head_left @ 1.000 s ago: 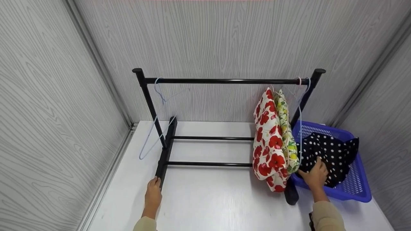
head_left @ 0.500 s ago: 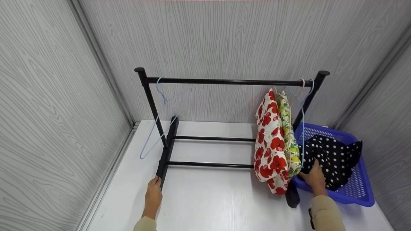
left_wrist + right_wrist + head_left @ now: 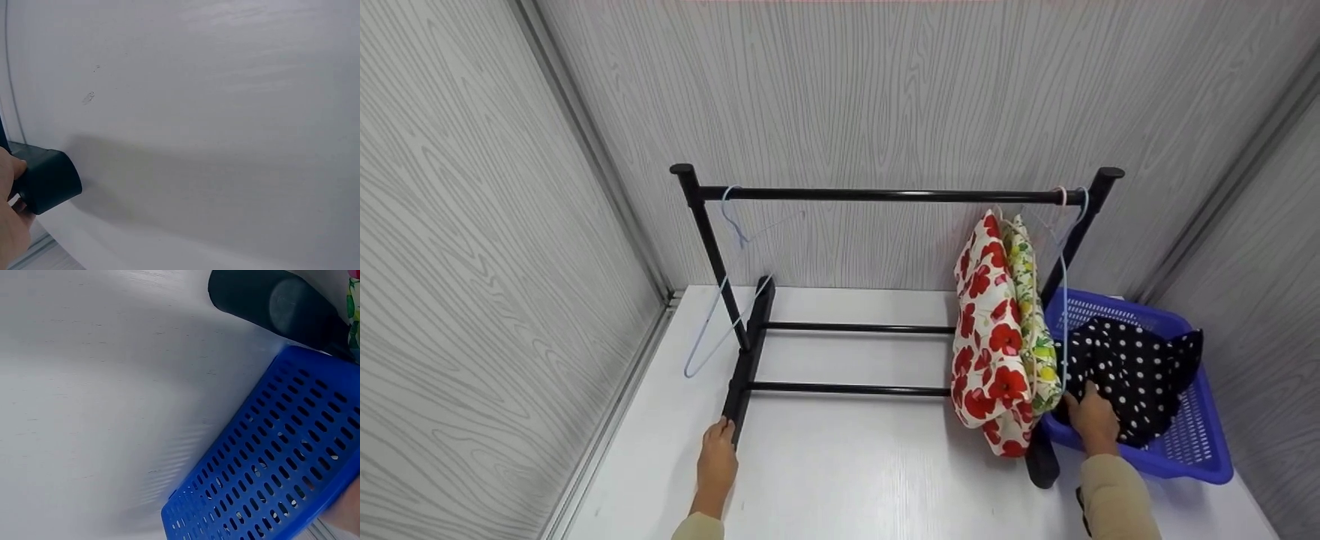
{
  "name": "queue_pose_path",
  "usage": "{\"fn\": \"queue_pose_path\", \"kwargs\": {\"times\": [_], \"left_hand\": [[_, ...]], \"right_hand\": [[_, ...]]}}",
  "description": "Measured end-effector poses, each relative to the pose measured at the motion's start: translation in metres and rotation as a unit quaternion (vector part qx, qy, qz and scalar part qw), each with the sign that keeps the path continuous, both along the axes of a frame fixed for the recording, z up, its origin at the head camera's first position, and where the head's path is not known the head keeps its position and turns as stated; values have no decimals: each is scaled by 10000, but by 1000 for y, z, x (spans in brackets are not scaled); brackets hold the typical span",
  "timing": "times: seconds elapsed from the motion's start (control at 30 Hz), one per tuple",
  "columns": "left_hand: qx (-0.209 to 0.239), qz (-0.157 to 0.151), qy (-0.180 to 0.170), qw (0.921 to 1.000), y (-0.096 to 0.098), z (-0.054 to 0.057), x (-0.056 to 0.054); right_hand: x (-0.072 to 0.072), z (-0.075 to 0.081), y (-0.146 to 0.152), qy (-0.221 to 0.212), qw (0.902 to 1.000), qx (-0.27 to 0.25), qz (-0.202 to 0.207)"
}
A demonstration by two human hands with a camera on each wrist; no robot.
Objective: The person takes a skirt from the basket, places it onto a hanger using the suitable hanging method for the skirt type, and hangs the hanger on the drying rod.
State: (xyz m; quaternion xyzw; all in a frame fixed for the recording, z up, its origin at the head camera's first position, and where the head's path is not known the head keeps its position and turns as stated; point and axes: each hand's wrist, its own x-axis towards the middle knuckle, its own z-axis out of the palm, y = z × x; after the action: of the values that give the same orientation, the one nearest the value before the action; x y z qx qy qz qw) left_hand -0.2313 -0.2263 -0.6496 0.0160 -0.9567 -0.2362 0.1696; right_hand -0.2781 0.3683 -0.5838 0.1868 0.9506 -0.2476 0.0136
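Observation:
A black clothes rack (image 3: pixel 885 196) stands on the white table. My left hand (image 3: pixel 717 461) grips the front end of its left foot (image 3: pixel 742 382); in the left wrist view, thumb and fingers wrap the rounded black foot end (image 3: pixel 52 179). My right hand (image 3: pixel 1093 421) reaches over the near rim of the blue basket (image 3: pixel 1192 471) and grips a black cloth with white polka dots (image 3: pixel 1144 375), its fingertips partly hidden in the folds. The right wrist view shows the perforated basket wall (image 3: pixel 264 461) and only a sliver of my right hand (image 3: pixel 344 509).
A red-poppy garment (image 3: pixel 990 345) and a lemon-print garment (image 3: pixel 1039 352) hang at the rail's right end. Beside them is a bare blue hanger (image 3: pixel 1064 315); another blue hanger (image 3: pixel 709 330) hangs at the left. The rack's right foot (image 3: pixel 1041 457) lies close to the basket. Grey walls enclose the table.
My right hand has drawn slightly back toward the near rim, and its spread fingers have closed in on the polka-dot cloth. My left hand keeps its grip on the rack's foot.

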Motion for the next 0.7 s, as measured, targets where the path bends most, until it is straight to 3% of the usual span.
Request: {"fn": "queue_pose_path", "kwargs": {"times": [0.13, 0.3, 0.47, 0.7], "left_hand": [[-15, 6, 53, 10000, -1, -2, 0], [-87, 13, 157, 9998, 0, -4, 0], [-26, 13, 3, 10000, 1, -2, 0], [-82, 10, -110, 9999, 0, -1, -1]], "right_hand": [[-2, -4, -1, 289, 9993, 95, -197], [-3, -3, -2, 348, 9984, 452, -56], [-2, -2, -7, 477, 9971, 576, -168], [0, -6, -9, 1286, 9907, 342, -296]]}}
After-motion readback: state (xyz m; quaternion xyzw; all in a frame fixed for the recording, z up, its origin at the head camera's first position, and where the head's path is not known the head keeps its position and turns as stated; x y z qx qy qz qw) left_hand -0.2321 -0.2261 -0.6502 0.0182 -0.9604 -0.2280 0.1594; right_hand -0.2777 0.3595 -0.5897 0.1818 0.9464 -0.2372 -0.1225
